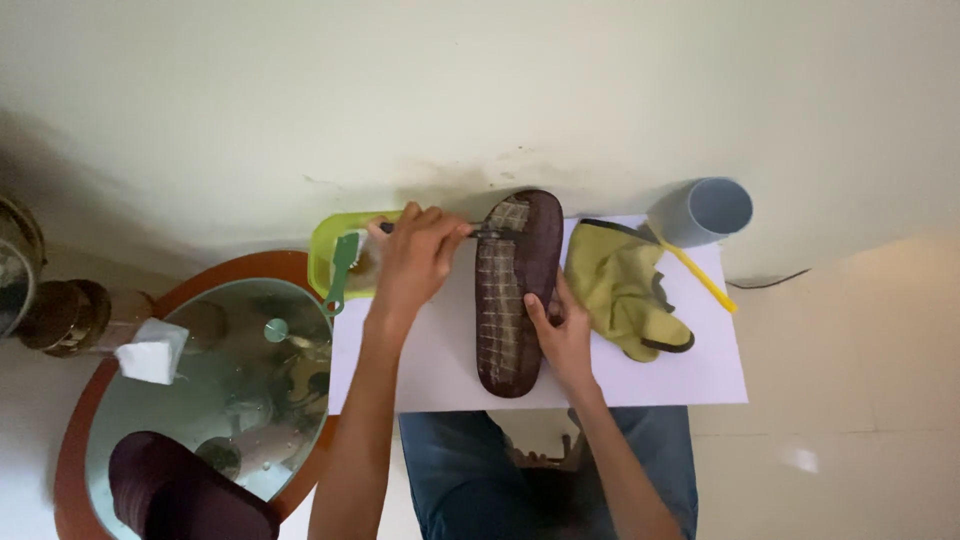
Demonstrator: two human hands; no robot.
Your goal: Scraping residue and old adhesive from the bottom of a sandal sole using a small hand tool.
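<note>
A dark brown slipper (515,290) lies sole-up on a white board (440,370) across my lap. My right hand (562,335) presses on its right edge near the middle and steadies it. My left hand (415,255) grips a thin dark-handled brush (478,231) whose tip touches the top of the sole. A yellow-green cloth (622,285) lies just right of the slipper.
A green tray (325,250) holding a green brush (341,268) sits left of the board. A grey cup (705,210) with a yellow stick (700,275) stands at the back right. A round glass table (215,380) bears a white packet (150,355) and a second dark slipper (185,495).
</note>
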